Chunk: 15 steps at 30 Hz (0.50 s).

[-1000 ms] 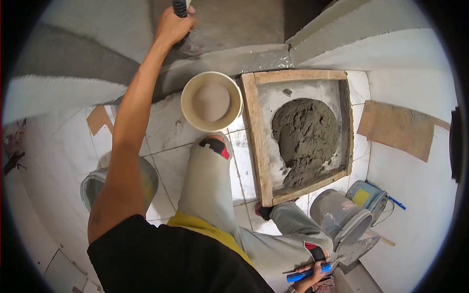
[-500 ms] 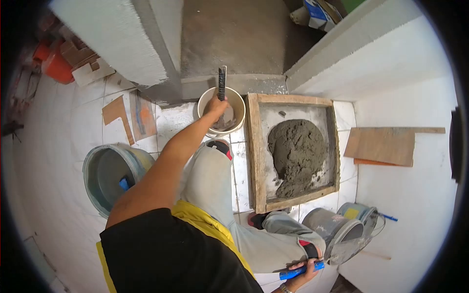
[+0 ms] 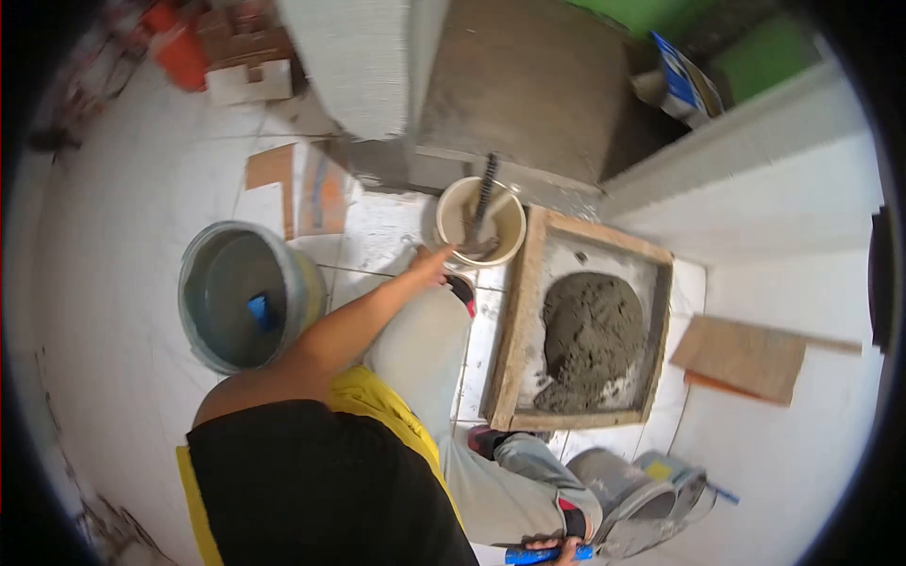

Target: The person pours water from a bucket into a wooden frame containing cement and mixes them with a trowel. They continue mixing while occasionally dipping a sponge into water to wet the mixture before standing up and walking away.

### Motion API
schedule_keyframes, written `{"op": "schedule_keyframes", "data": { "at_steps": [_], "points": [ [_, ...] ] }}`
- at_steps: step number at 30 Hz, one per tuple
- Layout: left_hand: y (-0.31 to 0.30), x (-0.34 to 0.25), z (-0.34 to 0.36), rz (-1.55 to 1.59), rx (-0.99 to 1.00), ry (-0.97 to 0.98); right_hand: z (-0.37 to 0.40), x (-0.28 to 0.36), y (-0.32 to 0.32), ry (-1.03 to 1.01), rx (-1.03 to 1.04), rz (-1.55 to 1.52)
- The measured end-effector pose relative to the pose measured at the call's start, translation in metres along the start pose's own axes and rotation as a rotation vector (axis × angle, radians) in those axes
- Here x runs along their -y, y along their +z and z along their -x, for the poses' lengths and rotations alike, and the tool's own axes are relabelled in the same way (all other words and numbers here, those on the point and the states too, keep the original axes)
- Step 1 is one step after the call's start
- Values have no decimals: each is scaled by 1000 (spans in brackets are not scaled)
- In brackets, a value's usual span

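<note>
My left hand [image 3: 431, 266] is beside the cream bucket [image 3: 442, 212], fingers apart and holding nothing. A tool with a black ribbed handle [image 3: 487, 184] leans in that bucket, with another pale handle [image 3: 497, 208] next to it. Low in the view, by my knee, my right hand [image 3: 566, 552] is wrapped round a blue-handled tool [image 3: 530, 556]; its working end is not plain to see. In front of me a wooden-framed mixing tray [image 3: 517, 325] holds a heap of wet grey mortar [image 3: 593, 330].
A large bucket [image 3: 192, 302] with a blue item [image 3: 263, 311] inside stands at left. Grey buckets [image 3: 613, 481] lie at lower right. Wooden boards [image 3: 741, 358] rest by the right wall. Cardboard pieces [image 3: 272, 170] lie on the tiles near a doorway step [image 3: 528, 184].
My left hand has let go of the black ribbed handle and drawn back from the bucket. My right hand still holds the blue-handled tool. The camera view has shifted and turned.
</note>
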<state>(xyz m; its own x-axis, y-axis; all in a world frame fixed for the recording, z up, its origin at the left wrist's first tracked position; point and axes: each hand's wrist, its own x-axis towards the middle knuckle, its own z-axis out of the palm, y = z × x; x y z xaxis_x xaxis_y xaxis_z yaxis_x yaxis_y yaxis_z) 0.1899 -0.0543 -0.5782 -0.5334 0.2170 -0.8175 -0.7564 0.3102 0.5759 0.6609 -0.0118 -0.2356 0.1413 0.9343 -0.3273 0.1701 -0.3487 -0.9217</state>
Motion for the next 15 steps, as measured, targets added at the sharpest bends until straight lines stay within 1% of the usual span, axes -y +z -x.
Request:
{"op": "schedule_keyframes", "data": {
  "at_steps": [1,2,3,4,5,6,8,9,10,12,13,15],
  "points": [
    [1,3,2,64,87,-29,-9,-20,-19,-16,-13,33],
    [7,5,0,119,191,-58,-7,-15,-13,-24,7,39],
    [15,2,-6,134,189,-51,-1,-6,-6,-31,9,53],
    [24,-1,-12,115,220,2,2,-1,-1,-38,5,65],
    [29,0,-19,94,250,52,-4,-11,-15,9,3,27],
    [32,7,-33,104,253,50,-2,-8,-12,1,5,33],
    [47,9,-53,259,126,60,5,-4,-6,-5,-21,60],
    [44,0,-35,289,125,85,4,-6,-7,-31,-30,55],
    [44,-8,-16,251,67,163,4,-5,-7,-42,-47,34],
    [35,-28,19,116,22,217,8,4,-3,5,35,7],
    [30,-43,36,106,37,220,4,0,-7,3,19,-1],
    [15,-73,61,111,165,236,-4,-14,-19,4,3,51]
  ]
}}
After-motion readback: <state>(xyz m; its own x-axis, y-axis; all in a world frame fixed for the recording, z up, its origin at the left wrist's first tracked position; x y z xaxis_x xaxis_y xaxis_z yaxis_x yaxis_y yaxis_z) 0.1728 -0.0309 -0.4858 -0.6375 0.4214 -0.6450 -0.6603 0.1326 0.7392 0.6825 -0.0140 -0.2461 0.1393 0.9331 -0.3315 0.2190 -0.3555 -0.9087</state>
